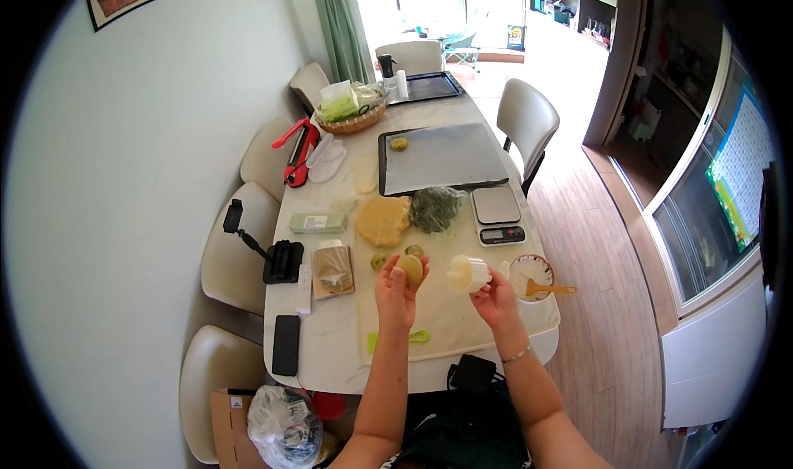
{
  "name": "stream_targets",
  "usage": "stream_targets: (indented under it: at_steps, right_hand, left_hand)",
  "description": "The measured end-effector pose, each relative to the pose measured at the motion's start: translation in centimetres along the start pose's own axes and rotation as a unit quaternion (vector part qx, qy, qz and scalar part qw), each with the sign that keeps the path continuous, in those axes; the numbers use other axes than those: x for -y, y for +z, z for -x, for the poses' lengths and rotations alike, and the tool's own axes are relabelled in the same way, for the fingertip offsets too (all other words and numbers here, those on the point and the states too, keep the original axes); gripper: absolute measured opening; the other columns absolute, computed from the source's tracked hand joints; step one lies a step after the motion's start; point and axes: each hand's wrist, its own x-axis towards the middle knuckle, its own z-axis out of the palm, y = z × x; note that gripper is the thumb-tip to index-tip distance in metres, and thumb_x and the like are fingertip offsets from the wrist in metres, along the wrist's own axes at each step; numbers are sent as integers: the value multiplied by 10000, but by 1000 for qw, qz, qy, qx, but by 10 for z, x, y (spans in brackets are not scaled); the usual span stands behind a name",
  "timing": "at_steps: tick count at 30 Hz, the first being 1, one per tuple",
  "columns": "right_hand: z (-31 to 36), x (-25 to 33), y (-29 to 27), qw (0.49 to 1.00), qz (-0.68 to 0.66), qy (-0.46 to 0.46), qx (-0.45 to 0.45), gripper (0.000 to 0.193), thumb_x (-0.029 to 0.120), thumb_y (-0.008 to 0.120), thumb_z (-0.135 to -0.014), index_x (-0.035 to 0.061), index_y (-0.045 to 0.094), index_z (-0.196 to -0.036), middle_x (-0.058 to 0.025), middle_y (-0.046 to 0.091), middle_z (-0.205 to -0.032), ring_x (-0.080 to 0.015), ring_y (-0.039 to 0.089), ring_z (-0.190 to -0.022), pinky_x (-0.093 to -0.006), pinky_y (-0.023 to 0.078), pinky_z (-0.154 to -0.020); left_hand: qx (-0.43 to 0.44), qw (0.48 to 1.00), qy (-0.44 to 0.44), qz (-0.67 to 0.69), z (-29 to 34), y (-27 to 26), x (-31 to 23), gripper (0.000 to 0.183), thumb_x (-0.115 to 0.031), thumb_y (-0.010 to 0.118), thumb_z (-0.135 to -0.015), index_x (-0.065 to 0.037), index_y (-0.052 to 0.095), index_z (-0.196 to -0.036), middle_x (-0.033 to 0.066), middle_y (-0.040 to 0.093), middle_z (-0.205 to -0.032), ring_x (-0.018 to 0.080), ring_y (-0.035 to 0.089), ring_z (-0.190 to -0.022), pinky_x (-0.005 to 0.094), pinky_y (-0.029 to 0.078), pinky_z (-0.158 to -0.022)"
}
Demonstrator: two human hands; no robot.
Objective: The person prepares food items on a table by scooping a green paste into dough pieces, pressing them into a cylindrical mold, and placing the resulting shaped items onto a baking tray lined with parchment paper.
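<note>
My left hand (pixel 398 300) is closed around a pale yellow dough ball (pixel 410 267), held up over the beige mat (pixel 462 333). My right hand (pixel 498 304) grips a white fluted mould (pixel 468 274), tilted with its mouth toward the left. The two are apart. Just beyond my left hand, small greenish balls (pixel 379 261) lie on the mat. Farther back are a large yellow dough mass (pixel 383 220) and a dark green mass in plastic wrap (pixel 437 209). A green-handled tool (pixel 420 337) lies partly behind my left forearm.
A kitchen scale (pixel 499 214) and a bowl (pixel 532 271) with an orange spatula (pixel 552 289) stand on the right. Beyond is a lined baking tray (pixel 450 157) bearing one dough piece (pixel 399 144). A phone (pixel 286 345), phone stand (pixel 283 261) and brown packet (pixel 333 271) lie left.
</note>
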Motion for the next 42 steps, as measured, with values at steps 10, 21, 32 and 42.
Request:
stream_targets:
  at_steps: [10, 21, 32, 42]
  right_hand:
    - [-6, -8, -10, 999, 28, -34, -29, 135, 165, 483, -937, 84, 560, -861, 4, 560, -731, -79, 473, -545, -210, 374, -463]
    - [-6, -17, -11, 991, 94, -50, -81, 148, 180, 510, -926, 55, 584, -895, -21, 553, -711, -101, 474, -551, -233, 379, -480]
    - [-7, -48, -6, 993, 40, -88, -67, 172, 187, 461, -949, 50, 565, -951, -11, 547, -727, -103, 468, -556, -257, 404, -527]
    - [-16, -44, -20, 999, -43, 13, 3, 343, 259, 340, -985, 12, 500, -1159, -116, 602, -1028, -202, 610, -863, -355, 516, -806]
  left_hand:
    - [-35, 884, -155, 440, -7, -16, 22, 496, -392, 449, -964, 16, 456, -1245, 194, 462, -1339, 288, 419, -1284, 465, 365, -1063]
    - [-83, 931, -121, 334, -11, -14, 42, 389, -349, 450, -975, -18, 529, -1162, 149, 570, -1222, 277, 514, -1196, 402, 415, -1014]
    - [-71, 948, 121, -285, 2, 31, 35, 212, -152, 535, -943, -4, 608, -1076, 87, 641, -1080, 150, 590, -1006, 260, 459, -859]
    - [26, 781, 344, -520, 9, 59, 29, 234, -55, 628, -822, -29, 631, -1054, 125, 651, -1040, 261, 622, -1036, 404, 416, -966]
